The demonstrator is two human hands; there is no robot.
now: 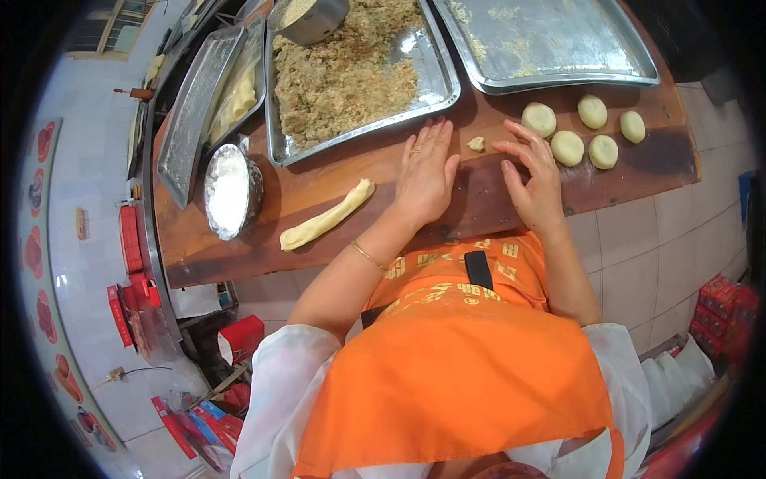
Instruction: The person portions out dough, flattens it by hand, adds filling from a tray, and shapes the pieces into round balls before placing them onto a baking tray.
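Observation:
My left hand lies flat on the wooden table, fingers stretched out together toward the edge of the filling tray; I see nothing in it. Opposite it, my right hand has its fingers apart and slightly bent, with nothing visible between them. A small lump of dough sits on the wood between both hands, close to the right fingertips. Several round, pale dough balls rest just right of that hand. To the left of my left forearm lies a thick dough roll.
A metal tray of crumbly brown filling with a metal pot in it stands ahead. Another metal tray is at the far right. Leftward are a bowl of white flour and narrow trays. The wooden table ends before my apron.

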